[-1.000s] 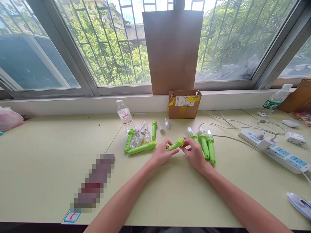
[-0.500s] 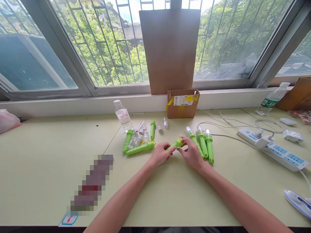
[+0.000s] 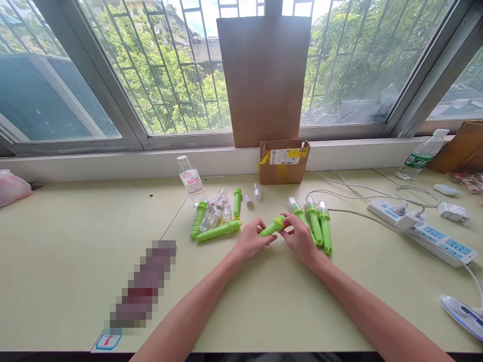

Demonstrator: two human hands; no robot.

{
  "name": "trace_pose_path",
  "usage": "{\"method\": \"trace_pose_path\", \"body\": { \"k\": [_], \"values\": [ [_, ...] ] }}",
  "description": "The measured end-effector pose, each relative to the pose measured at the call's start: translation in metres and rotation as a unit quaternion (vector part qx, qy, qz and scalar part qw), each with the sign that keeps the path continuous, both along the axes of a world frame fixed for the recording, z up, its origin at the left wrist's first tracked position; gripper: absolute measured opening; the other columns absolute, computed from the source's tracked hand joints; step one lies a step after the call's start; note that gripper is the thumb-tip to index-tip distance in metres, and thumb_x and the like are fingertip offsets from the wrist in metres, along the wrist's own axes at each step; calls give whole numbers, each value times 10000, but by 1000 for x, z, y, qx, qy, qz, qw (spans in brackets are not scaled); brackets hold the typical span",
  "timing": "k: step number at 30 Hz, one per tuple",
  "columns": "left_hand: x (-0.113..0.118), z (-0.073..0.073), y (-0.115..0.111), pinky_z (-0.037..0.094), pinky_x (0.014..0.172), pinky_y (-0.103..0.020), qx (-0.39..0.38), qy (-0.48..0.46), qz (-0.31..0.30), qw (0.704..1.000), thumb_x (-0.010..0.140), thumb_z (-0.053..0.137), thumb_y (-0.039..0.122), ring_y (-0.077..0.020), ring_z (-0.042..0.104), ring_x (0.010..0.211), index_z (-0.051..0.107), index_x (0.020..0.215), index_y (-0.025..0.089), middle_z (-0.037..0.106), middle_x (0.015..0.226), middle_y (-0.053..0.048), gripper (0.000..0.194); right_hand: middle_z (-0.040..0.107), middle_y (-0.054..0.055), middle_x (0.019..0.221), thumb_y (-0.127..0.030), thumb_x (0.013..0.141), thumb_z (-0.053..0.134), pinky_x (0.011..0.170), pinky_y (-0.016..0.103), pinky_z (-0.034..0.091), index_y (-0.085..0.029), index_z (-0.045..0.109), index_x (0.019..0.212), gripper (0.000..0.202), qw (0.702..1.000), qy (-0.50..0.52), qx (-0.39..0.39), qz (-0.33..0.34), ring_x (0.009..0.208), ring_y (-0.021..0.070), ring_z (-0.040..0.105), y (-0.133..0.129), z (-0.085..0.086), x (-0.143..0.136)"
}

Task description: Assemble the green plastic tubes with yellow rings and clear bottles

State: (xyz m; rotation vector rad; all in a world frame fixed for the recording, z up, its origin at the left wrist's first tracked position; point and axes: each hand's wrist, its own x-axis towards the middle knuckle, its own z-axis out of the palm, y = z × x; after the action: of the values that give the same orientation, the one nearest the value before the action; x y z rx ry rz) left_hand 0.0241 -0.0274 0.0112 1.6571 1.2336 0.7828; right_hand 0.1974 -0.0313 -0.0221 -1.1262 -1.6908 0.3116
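Window [image 3: 169, 75]: barred, running behind the table, with trees outside.
Table [image 3: 64, 261]: pale green, carrying everything named below.
Cardboard sheet [image 3: 266, 80]: upright against the window, behind the small box.
Power strip [image 3: 422, 232]: white and blue, slanting across the right side, plugs in its far end.
Small box [image 3: 283, 166]: brown, open-topped, yellow tape on its front, at the back of the table.
Labelled bottle [image 3: 191, 181]: clear, white cap, standing behind the loose green tubes.
Left hand [image 3: 249, 241]: fingers closed round the lower end of the held tube.
Right hand [image 3: 300, 239]: thumb and fingers pinched on the tube's yellow-ringed end.
Held tube [image 3: 270, 228]: green, tilted up toward the right hand, between both hands at the table's middle.
Capped tubes [image 3: 314, 221]: three, green with clear tops, just beyond and beside the right hand.
Loose green tubes [image 3: 219, 232]: three, around the clear pieces, left of the left hand.
Clear pieces [image 3: 207, 218]: clustered among those tubes; two more lie in front of the small box.
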Motion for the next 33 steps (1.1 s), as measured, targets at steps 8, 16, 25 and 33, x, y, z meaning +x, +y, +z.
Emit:
{"method": "trace_pose_path", "body": {
  "k": [8, 16, 25, 33],
  "values": [
    [-1, 2, 1, 360, 448, -210, -3, -7, -18, 1000, 739, 600, 526, -96, 501, 463, 508, 649, 167, 586, 603, 10, 382, 635, 115, 1074, -265, 828, 566, 473, 280, 539, -206, 514, 813, 80, 1000, -9, -7, 5, 729, 178, 651, 0, 2, 1],
    [-2, 0, 3, 294, 441, -212, 11, 44, -14, 999, 751, 555, 584, -89, 423, 459, 493, 659, 178, 493, 523, 44, 421, 635, 117, 1075, -298, 837, 556, 472, 296, 541, -207, 521, 822, 99, 1000, -5, -20, 11, 729, 185, 651, 0, 2, 1],
    [-2, 4, 0, 350, 424, -197, -26, -11, -12, 1000, 698, 660, 460, -96, 511, 464, 420, 713, 194, 608, 633, 24, 359, 633, 112, 1076, -283, 839, 550, 485, 287, 539, -197, 529, 831, 88, 1000, 4, -14, 10, 717, 173, 646, 0, 1, 0],
    [-4, 1, 3, 319, 392, -209, 3, 22, -27, 999, 795, 483, 578, -89, 431, 421, 479, 640, 180, 496, 519, 39, 428, 623, 116, 1083, -312, 829, 566, 487, 303, 557, -195, 547, 844, 119, 999, 12, -45, 21, 719, 179, 656, -1, 5, 1]
  ]
}}
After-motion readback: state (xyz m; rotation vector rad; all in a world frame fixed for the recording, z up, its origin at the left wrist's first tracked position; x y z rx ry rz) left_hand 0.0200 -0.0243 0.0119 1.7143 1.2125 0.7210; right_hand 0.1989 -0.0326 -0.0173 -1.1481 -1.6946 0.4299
